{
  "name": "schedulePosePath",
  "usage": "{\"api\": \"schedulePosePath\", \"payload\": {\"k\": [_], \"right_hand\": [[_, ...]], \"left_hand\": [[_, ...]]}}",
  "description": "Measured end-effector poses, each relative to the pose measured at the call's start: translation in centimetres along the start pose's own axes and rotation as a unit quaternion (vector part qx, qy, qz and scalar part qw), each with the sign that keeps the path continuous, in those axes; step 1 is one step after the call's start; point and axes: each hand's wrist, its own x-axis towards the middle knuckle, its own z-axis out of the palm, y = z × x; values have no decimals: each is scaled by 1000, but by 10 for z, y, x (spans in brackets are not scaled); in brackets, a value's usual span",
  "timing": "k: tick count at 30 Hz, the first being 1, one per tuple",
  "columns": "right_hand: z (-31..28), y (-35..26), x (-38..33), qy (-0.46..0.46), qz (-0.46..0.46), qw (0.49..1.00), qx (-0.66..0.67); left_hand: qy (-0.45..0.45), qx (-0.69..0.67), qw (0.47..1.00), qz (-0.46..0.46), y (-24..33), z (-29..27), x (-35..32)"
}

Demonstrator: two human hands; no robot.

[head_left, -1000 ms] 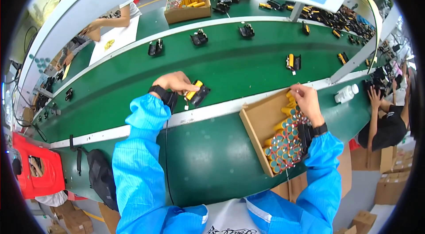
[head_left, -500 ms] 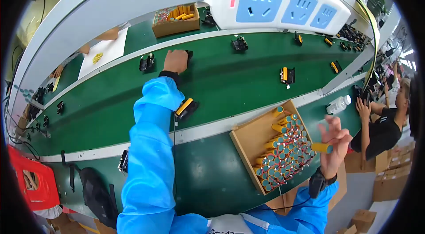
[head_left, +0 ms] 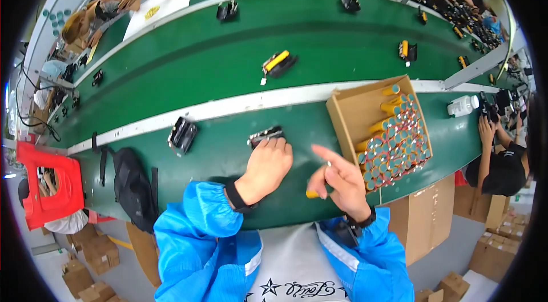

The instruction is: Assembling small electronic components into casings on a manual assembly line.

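Observation:
Over the near green table, my left hand (head_left: 267, 166) is closed on a small black plastic casing (head_left: 268, 134), which shows just beyond the knuckles; its fingertips are hidden. My right hand (head_left: 342, 185) hovers close by on the right, index finger stretched out. Its other fingers are curled round a yellow cylindrical battery cell (head_left: 312, 194), of which only one end shows. Another black casing (head_left: 182, 135), hinged and lying spread, is on the table left of my left hand. A cardboard box (head_left: 342, 113) of yellow cells with red wires stands beyond my right hand.
Past a white rail (head_left: 228, 105), the green belt (head_left: 188, 56) carries several black casings, some with yellow cells. A white bottle (head_left: 462, 106) stands at the right. A black bag (head_left: 132, 182) and red stool (head_left: 51, 182) are at the left. Other people sit around the belt.
My left hand has come back from the belt to the near table with a black casing. My right hand, with the yellow cell, has moved left from beside the box. The view has shifted too.

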Motion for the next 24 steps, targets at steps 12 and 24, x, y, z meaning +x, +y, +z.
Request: {"api": "schedulePosePath", "payload": {"k": [12,24], "right_hand": [[-8,41,7,-23,47,988,-146],[1,53,37,12,65,996,-57]], "left_hand": [[138,-489,861,-4,9,-11,-14],[233,-343,901,-128,-37,22,-9]]}}
